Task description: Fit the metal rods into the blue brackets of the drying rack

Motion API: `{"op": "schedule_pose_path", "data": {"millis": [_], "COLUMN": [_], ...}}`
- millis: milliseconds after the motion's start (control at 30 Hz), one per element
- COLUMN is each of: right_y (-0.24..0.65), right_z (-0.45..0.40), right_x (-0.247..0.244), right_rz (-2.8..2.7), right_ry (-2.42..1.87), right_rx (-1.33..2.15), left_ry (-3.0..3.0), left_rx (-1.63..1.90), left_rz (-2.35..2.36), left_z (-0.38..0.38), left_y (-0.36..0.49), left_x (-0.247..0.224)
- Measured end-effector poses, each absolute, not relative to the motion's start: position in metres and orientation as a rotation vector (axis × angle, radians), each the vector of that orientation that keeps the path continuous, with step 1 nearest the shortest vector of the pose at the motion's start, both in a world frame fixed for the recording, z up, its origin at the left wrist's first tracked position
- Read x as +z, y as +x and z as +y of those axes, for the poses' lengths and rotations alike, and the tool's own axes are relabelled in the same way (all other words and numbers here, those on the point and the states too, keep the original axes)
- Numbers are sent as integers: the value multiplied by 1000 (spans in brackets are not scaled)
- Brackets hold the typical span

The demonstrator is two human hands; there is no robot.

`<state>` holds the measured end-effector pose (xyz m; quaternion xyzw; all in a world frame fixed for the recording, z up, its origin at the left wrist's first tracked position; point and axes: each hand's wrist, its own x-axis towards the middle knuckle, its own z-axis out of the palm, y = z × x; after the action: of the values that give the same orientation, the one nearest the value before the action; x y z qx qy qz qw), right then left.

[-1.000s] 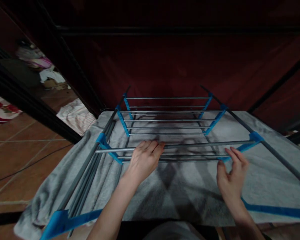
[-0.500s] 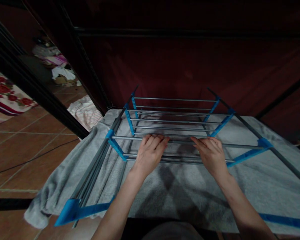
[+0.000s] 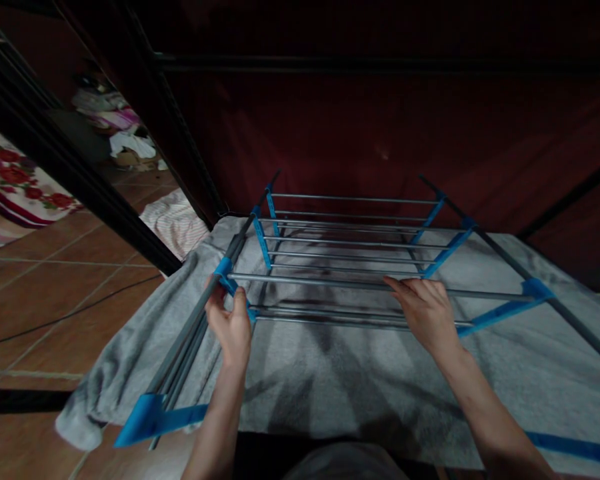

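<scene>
A drying rack with grey metal rods (image 3: 310, 281) and blue plastic brackets (image 3: 537, 289) lies across the grey blanket (image 3: 325, 380). At the left side of the rack, my left hand (image 3: 231, 327) is closed around a blue corner bracket (image 3: 223, 267), thumb on the inner side and fingers partly hidden behind it. My right hand (image 3: 426, 312) rests over the front cross rod, right of its middle, with its fingers bent over the rod. Several loose-looking grey rods (image 3: 185, 363) run side by side along the rack's left edge.
A dark red panel (image 3: 330, 133) stands close behind the rack. To the left, a dark post (image 3: 105, 180) rises beside the tiled floor (image 3: 45, 293). A striped cloth (image 3: 175, 220), a floral blanket (image 3: 20, 177) and a heap of clothes (image 3: 110, 113) lie beyond.
My left hand has moved left along the rack, from the front cross rod to the blue corner bracket. My right hand stays on the rod.
</scene>
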<state>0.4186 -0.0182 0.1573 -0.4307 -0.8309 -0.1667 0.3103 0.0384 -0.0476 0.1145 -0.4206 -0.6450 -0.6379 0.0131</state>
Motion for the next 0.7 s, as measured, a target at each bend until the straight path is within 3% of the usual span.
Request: {"op": "schedule_pose_path", "data": {"millis": [100,700], "right_y": [420,425], "right_z": [-18,-13], "right_x": [156,162], "right_rz": [-2202,-2284], "right_ry": [-1145,-1095], "right_rx": [-435,-444], "left_ry": [-1237,-1208], "left_rx": [-2088,-1870], "left_rz": [-2010,-1990], "left_z": [-39,-35], "left_y": [40,37], "left_x": [126,125]}}
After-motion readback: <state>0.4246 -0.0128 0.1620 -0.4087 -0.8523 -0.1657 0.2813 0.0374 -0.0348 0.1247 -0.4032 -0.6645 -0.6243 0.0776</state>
